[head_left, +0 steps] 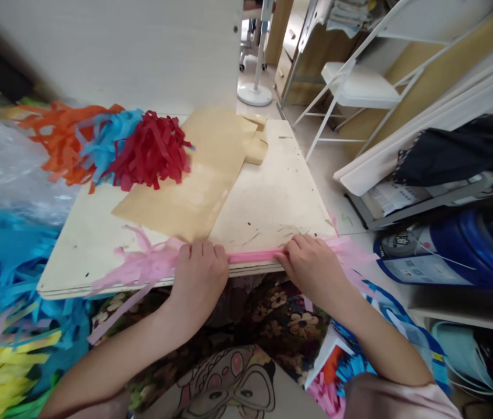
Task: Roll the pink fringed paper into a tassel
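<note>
A pink tissue paper tassel [252, 255] lies stretched along the front edge of the white board [272, 203], its middle rolled into a narrow band and its fringes spread to both sides. My left hand [202, 265] is closed over the band's left part. Pinched on the right part is my right hand [309, 262], fingers curled on the board's edge. Behind my left hand lies a tan paper sheet [185, 201]. Finished-looking red [152, 151], blue [106, 137] and orange [65, 131] tassels rest at the board's back left.
Blue fringed paper [10, 250] and yellow fringed paper [2, 366] pile up at the left, below clear plastic [6, 163]. A bag of coloured tassels [333, 372] sits low at right. A blue bucket [464, 250] and a white folding chair [360, 87] stand at right.
</note>
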Available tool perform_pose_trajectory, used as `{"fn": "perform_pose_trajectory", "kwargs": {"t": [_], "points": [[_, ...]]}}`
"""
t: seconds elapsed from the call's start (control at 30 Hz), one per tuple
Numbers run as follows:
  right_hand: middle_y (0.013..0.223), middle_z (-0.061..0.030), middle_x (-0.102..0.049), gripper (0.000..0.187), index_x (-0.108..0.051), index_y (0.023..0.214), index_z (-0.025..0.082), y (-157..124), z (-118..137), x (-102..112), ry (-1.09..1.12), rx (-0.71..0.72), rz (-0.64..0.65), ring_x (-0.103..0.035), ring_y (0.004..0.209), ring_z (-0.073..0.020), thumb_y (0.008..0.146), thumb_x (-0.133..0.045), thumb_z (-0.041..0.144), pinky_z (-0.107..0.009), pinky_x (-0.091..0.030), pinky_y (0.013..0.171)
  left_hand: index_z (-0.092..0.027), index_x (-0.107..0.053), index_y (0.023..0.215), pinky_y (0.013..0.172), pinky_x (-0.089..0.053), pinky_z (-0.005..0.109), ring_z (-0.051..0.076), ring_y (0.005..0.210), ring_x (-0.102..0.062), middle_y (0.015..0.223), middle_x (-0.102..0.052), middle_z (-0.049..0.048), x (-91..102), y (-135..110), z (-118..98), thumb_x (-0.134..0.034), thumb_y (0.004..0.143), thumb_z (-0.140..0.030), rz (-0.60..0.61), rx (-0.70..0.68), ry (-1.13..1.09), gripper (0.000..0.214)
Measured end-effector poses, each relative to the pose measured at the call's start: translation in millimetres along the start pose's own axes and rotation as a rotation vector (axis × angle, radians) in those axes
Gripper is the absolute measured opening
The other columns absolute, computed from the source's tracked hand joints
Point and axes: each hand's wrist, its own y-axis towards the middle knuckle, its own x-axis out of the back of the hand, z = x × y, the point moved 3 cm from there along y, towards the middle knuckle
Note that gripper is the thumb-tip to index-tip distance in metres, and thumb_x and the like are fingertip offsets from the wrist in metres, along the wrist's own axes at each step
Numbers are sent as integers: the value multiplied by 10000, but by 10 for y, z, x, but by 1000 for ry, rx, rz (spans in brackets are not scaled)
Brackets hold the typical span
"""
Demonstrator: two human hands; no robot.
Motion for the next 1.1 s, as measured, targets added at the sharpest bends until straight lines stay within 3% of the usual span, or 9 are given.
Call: {"fn": "perform_pose_trajectory", "kwargs": {"t": [0.27, 0.73, 1.1], "points": [[599, -53, -528, 239, -504, 602, 139, 47, -14, -46, -44, 35, 26, -452, 563, -151, 788, -400, 249, -268, -224, 508, -119, -507, 572, 474, -279, 309, 223, 534, -463, 508, -489, 87, -20, 23, 7, -372, 740, -134, 56, -11, -37, 216], [576, -61, -536, 171, -531, 606, 124, 90, -16, -65, -53, 82, 114, -465, 508, -126, 744, -439, 164, -254, -233, 454, -127, -497, 557, 466, -282, 307, 225, 529, -468, 500, -485, 81, 1, 29, 16, -386, 747, -159, 37, -20, -30, 222], [606, -81, -587, 195, -565, 624, 114, 221, -15, 7, -3, 44, 327, -536, 545, -156, 750, -433, 184, -238, -217, 426, -126, -501, 571, 474, -306, 309, 227, 545, -489, 511, -494, 72, 11, 50, 14, -408, 730, -139, 81, -45, -49, 184]]}}
